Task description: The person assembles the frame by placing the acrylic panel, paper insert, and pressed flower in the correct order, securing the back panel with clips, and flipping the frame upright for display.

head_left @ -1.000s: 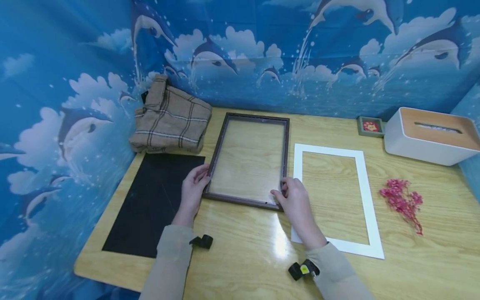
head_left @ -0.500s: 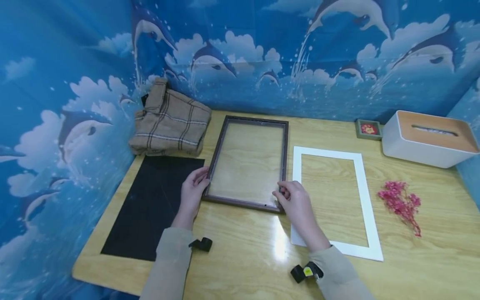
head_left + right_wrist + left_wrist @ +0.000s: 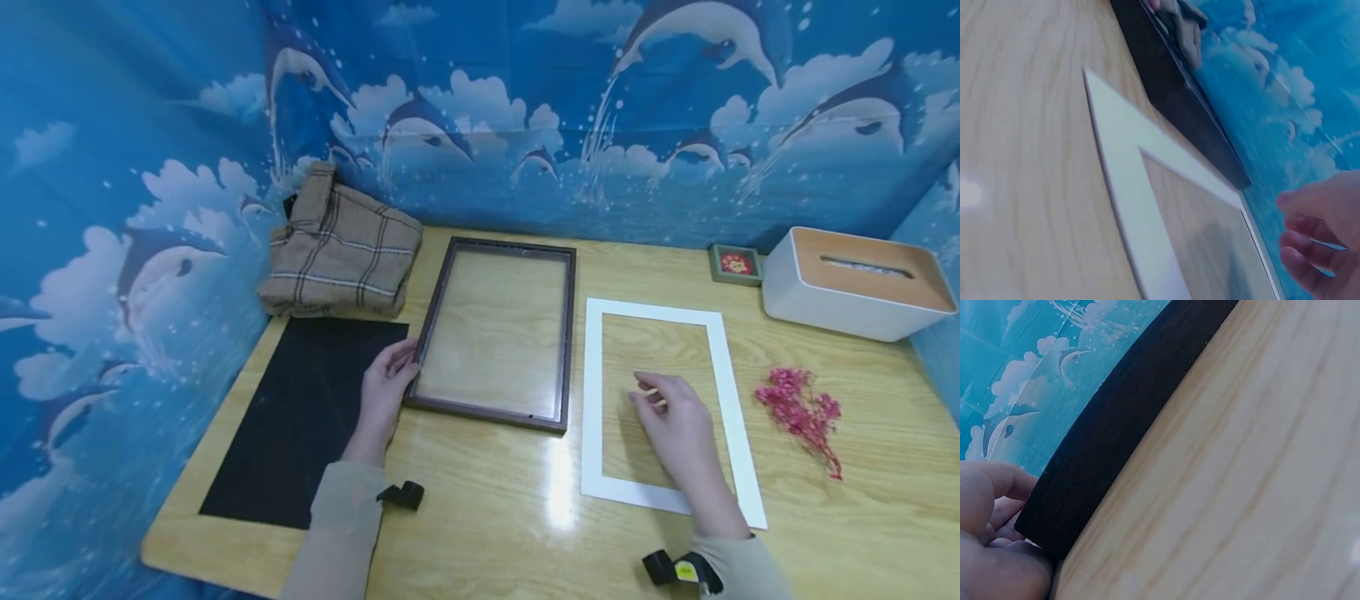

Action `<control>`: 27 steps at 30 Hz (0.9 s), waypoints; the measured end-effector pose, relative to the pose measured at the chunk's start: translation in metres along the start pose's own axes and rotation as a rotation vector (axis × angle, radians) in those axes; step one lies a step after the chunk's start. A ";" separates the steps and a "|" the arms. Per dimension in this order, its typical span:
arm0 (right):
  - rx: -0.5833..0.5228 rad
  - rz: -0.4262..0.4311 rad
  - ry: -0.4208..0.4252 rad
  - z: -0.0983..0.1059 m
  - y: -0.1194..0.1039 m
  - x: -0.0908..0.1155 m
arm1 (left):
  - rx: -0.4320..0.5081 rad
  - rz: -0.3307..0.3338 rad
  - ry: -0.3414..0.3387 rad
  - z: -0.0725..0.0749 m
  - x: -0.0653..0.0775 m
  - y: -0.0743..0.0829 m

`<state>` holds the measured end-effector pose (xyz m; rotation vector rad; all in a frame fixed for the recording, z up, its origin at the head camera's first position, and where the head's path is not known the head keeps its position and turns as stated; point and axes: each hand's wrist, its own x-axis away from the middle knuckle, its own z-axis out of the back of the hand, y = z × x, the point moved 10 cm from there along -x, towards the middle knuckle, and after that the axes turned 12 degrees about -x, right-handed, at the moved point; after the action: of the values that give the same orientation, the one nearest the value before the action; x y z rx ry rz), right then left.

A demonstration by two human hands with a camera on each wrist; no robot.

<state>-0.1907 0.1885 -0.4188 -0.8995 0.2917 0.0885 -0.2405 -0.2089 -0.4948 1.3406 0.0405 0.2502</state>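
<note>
A dark brown picture frame (image 3: 491,414) with a clear pane lies on the wooden table. At its lower left side my left hand (image 3: 384,392) holds the edge with thumb and fingers. The left wrist view shows the frame's dark corner (image 3: 1094,469) between the thumb and index finger. My right hand (image 3: 678,421) hovers over the opening of a white mat board (image 3: 592,392), fingers loosely bent and holding nothing. Apart from the mat, that right hand (image 3: 1322,234) also shows at the right wrist view's edge.
A black backing sheet (image 3: 288,433) lies left, partly under the left forearm. Behind it sits folded plaid cloth (image 3: 345,250). Pink dried flowers (image 3: 802,412) lie to the right. A tissue box (image 3: 847,292) and small green box (image 3: 735,265) stand at the back right.
My right hand has let go of the picture frame's lower right side and moved right, over the white mat board. The left hand stays at the frame's left edge.
</note>
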 end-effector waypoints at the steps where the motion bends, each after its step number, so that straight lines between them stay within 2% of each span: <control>1: 0.012 -0.005 0.021 0.008 0.005 0.002 | -0.003 -0.001 0.000 0.000 0.000 0.000; 8: 0.119 -0.078 0.106 0.054 0.040 0.009 | -0.016 0.005 0.011 -0.002 -0.001 0.000; 14: 0.151 -0.223 0.150 0.078 0.067 0.014 | -0.037 0.043 0.033 0.000 0.001 -0.004; 17: 0.155 -0.317 0.160 0.085 0.082 0.018 | -0.044 0.054 0.040 0.001 0.002 -0.005; 22: 0.166 -0.462 0.104 0.085 0.104 0.025 | -0.039 0.042 0.031 0.000 0.002 -0.003; 24: 0.164 -0.476 0.075 0.085 0.108 0.025 | -0.039 0.040 0.028 -0.001 0.002 -0.003; 27: 0.166 -0.445 0.047 0.084 0.108 0.024 | -0.033 0.034 0.025 -0.001 0.001 -0.001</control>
<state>-0.1713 0.3202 -0.4590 -0.7840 0.1345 -0.3641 -0.2394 -0.2083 -0.4957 1.3066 0.0341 0.2954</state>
